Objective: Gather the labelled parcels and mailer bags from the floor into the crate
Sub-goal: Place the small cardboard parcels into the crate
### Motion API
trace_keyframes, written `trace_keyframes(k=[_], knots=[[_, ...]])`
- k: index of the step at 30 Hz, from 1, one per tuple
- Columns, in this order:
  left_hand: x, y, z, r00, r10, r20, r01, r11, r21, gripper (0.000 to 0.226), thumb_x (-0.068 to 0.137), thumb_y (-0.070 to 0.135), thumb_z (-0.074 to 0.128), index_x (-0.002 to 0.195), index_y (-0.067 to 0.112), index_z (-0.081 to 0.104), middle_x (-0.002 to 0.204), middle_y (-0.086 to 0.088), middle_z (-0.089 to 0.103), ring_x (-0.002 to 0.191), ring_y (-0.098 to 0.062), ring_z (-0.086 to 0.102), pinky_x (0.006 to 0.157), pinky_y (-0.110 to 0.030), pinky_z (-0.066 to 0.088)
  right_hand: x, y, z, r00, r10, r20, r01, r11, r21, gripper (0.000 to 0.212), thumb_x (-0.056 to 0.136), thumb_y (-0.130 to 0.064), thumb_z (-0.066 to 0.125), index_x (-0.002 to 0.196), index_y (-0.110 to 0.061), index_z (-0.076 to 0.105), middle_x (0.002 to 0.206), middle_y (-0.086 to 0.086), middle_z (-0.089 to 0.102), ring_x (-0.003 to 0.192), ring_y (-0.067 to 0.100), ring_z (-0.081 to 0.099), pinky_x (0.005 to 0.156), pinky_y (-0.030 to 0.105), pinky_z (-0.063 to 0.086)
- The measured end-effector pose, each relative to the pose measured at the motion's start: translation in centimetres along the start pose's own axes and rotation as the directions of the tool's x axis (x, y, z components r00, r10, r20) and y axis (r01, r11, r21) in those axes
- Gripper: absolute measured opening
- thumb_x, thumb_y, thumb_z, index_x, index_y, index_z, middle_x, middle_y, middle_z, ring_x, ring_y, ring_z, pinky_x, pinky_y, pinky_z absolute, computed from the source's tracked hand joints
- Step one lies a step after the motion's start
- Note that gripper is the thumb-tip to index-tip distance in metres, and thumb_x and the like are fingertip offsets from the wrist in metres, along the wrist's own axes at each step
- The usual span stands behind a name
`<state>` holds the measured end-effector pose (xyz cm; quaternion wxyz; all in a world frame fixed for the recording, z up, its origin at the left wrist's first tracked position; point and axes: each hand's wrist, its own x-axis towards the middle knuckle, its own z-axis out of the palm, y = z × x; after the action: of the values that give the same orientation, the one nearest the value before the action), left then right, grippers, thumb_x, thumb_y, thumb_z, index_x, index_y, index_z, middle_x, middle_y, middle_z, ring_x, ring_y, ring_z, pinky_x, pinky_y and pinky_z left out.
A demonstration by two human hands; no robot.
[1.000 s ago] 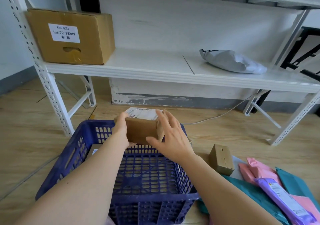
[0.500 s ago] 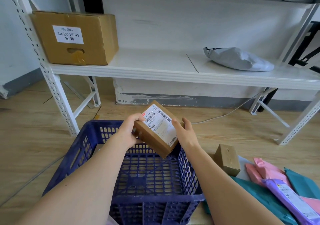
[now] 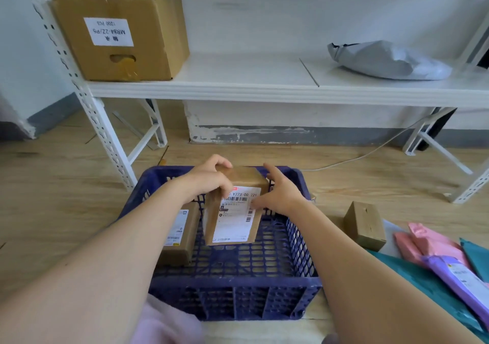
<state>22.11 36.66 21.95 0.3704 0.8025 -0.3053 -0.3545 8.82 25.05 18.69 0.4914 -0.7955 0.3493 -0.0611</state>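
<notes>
The labelled box stands on end inside the blue crate, label facing up toward the camera, just beside a second labelled box lying against the crate's left wall. The left hand curls its fingers over the box's top left corner; the right hand has its fingers spread, the thumb on the label's edge and the fingertips at the far corner. Judgement: the step in hand is setting this box down. It is best laid flat, label up, snug against its neighbour, and released only once it rests on the floor of the crate. A small box and several mailer bags remain on the floor at right.
</notes>
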Motion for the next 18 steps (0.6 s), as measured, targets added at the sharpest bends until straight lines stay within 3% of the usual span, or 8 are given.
trace_keyframes(k=[3, 6, 10, 14, 18], knots=[[-0.3, -0.3, -0.4, 0.998, -0.050, 0.033, 0.045, 0.990, 0.136, 0.065, 0.066, -0.004, 0.065, 0.117, 0.031, 0.046, 0.095, -0.001, 0.050, 0.081, -0.016, 0.050, 0.070, -0.032, 0.046, 0.4, -0.3, 1.0, 0.993, -0.017, 0.116, 0.030, 0.994, -0.109, 0.102, 0.072, -0.007, 0.076, 0.151, -0.026, 0.015, 0.150, 0.003, 0.033, 0.131, 0.023, 0.040, 0.100, 0.032, 0.043], [-0.5, -0.7, -0.8, 0.996, -0.068, 0.065, 0.054, 0.979, 0.195, 0.069, 0.065, -0.003, 0.067, 0.120, 0.034, 0.045, 0.102, -0.002, 0.048, 0.087, -0.018, 0.050, 0.074, -0.034, 0.048, 0.8, -0.7, 2.0, 0.977, 0.003, 0.215, 0.034, 0.985, -0.168, 0.105, 0.071, -0.011, 0.078, 0.152, -0.027, 0.012, 0.149, 0.002, 0.031, 0.133, 0.021, 0.036, 0.101, 0.029, 0.035], [-0.7, -1.1, -1.9, 0.986, -0.117, 0.122, 0.086, 0.968, 0.237, 0.073, 0.065, -0.004, 0.069, 0.121, 0.035, 0.043, 0.104, -0.001, 0.045, 0.095, -0.022, 0.050, 0.075, -0.037, 0.051, 1.6, -1.4, 3.5, 0.960, 0.004, 0.279, 0.058, 0.975, -0.215, 0.113, 0.066, -0.020, 0.082, 0.152, -0.025, 0.009, 0.156, 0.002, 0.018, 0.143, 0.022, 0.020, 0.115, 0.042, 0.028], [0.3, -2.3, -2.6, 0.980, -0.142, 0.138, 0.102, 0.960, 0.261, 0.081, 0.062, -0.006, 0.070, 0.127, 0.035, 0.043, 0.121, -0.002, 0.047, 0.109, -0.024, 0.049, 0.088, -0.040, 0.052, 2.3, -2.1, 5.1, 0.958, 0.000, 0.287, 0.079, 0.962, -0.263, 0.104, 0.067, -0.025, 0.082, 0.150, -0.019, 0.019, 0.145, 0.003, 0.034, 0.130, 0.021, 0.040, 0.103, 0.033, 0.041], [1.6, -4.5, -3.1, 0.991, -0.126, 0.044, 0.114, 0.972, 0.204, 0.090, 0.066, -0.006, 0.071, 0.142, 0.027, 0.034, 0.147, 0.001, 0.037, 0.132, -0.021, 0.038, 0.105, -0.042, 0.042, 3.1, -1.4, 6.9, 0.962, 0.163, 0.218, -0.120, 0.973, -0.196, 0.093, 0.064, -0.032, 0.083, 0.141, -0.015, 0.034, 0.129, 0.004, 0.050, 0.111, 0.020, 0.055, 0.083, 0.031, 0.052]])
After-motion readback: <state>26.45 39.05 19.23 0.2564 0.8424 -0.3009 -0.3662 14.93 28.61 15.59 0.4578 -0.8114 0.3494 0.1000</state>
